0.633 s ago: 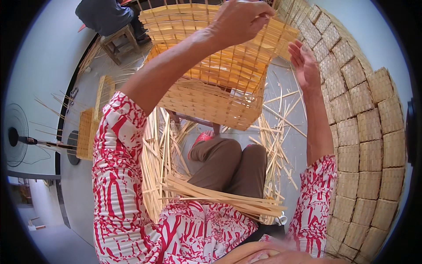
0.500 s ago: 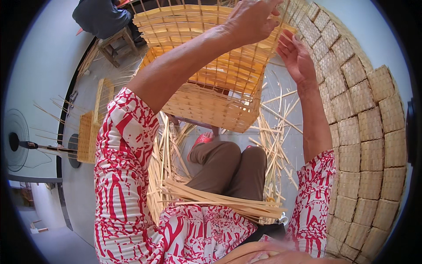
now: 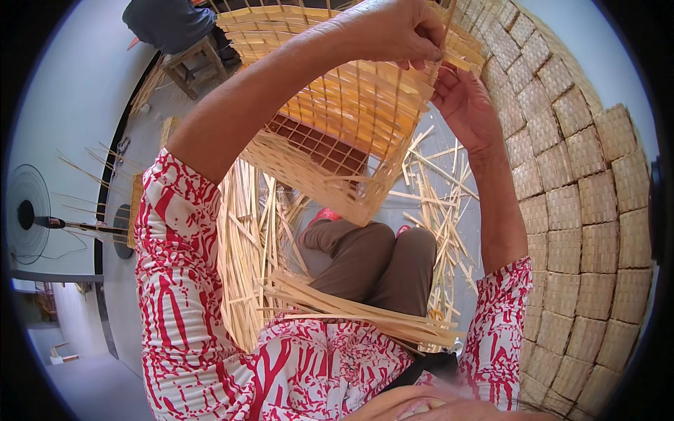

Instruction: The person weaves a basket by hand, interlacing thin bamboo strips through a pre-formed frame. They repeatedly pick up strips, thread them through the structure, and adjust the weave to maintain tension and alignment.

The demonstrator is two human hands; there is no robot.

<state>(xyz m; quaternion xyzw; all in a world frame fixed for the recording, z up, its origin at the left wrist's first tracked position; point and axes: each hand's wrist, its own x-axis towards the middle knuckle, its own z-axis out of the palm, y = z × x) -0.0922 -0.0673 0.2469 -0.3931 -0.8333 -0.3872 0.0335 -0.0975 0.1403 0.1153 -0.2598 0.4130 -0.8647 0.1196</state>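
A large, partly woven bamboo basket point(image 3: 309, 158) tilts in front of me above my knees, with open lattice at its bottom and dense yellow slats on its far side. My left hand point(image 3: 400, 34) reaches across to the basket's right upper corner, thumb and fingers pinched on a thin upright bamboo strip point(image 3: 437, 69). Just below and right of it, my right hand point(image 3: 467, 105) is palm up, its curled fingers gripping a flat slat end at the same corner. The fingertips partly cover that spot. Across my lap lies a bundle of flat bamboo strips point(image 3: 351, 309).
Loose strips point(image 3: 246, 245) cover the floor left of my legs, and more strips point(image 3: 444, 235) lie on the right. Stacked woven blocks point(image 3: 562, 231) line the right wall. At the left stands a fan point(image 3: 27, 214). A seated person point(image 3: 165, 27) is on a wooden stool point(image 3: 191, 69).
The basket has turned and tilted, its near corner dropping lower and leftward. My left hand has come down toward the right hand, and both now meet at the basket's corner.
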